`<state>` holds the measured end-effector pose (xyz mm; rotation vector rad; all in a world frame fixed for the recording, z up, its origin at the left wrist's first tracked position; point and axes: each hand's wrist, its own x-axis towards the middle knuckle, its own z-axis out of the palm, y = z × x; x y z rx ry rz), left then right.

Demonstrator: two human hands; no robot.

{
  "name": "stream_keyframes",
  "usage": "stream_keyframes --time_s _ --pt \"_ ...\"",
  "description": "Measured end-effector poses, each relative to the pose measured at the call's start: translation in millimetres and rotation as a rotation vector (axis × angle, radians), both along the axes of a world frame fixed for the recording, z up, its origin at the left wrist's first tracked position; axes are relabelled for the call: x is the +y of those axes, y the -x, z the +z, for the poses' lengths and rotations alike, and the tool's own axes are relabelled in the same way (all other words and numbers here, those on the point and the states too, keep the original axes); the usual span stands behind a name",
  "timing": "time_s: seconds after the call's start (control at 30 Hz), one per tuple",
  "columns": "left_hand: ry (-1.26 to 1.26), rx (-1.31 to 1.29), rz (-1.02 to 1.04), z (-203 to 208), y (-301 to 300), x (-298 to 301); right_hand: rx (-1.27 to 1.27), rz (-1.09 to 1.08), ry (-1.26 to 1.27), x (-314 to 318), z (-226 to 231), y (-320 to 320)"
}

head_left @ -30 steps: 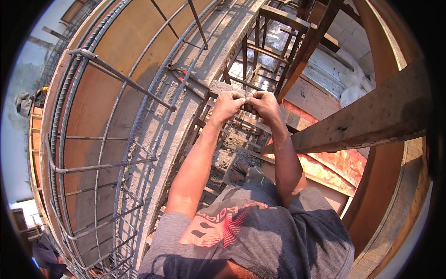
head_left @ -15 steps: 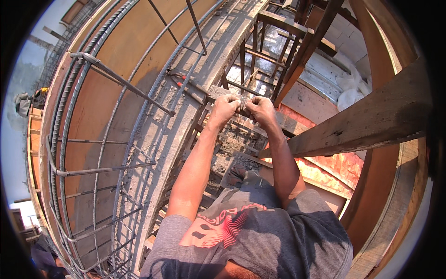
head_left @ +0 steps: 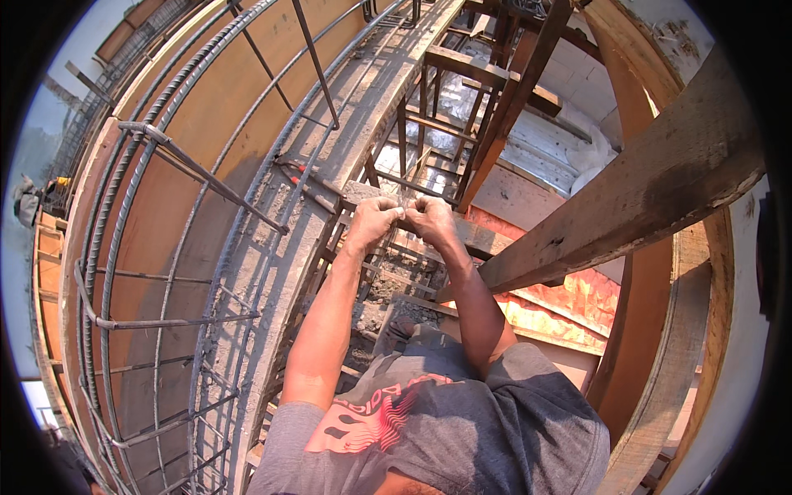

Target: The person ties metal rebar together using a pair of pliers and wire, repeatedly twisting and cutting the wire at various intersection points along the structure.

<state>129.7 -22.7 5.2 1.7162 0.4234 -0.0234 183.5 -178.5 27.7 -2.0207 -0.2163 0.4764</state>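
Head view: left hand (head_left: 375,219) and right hand (head_left: 432,221) met just above frame centre; each grip was pinched, thumb to fingers, on what looked like thin wire (head_left: 403,198) between them, too fine to confirm; doing it well called for short, even pinches, sharp ends off the skin; red-handled tool (head_left: 317,196) lay on concrete ledge (head_left: 289,247), left of centre; slanted timber (head_left: 627,186) at right suggested small wrist turns over elbow swings.
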Motion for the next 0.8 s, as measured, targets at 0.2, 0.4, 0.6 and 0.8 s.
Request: stream_keyframes --time_s 0.2,0.4,0.6,0.8 --pt "0.187 0.056 -0.038 7 -1 11 -0.093 -0.101 -0.22 -5 -33 2" --pt "0.255 0.028 -0.086 4 2 15 0.254 -0.06 -0.402 -4 -1 14" --pt "0.261 0.0 -0.085 4 7 13 0.33 -0.069 -0.604 0 -11 18" --pt "-0.022 -0.047 -0.116 11 8 6 0.334 -0.077 -0.649 -6 -23 15"
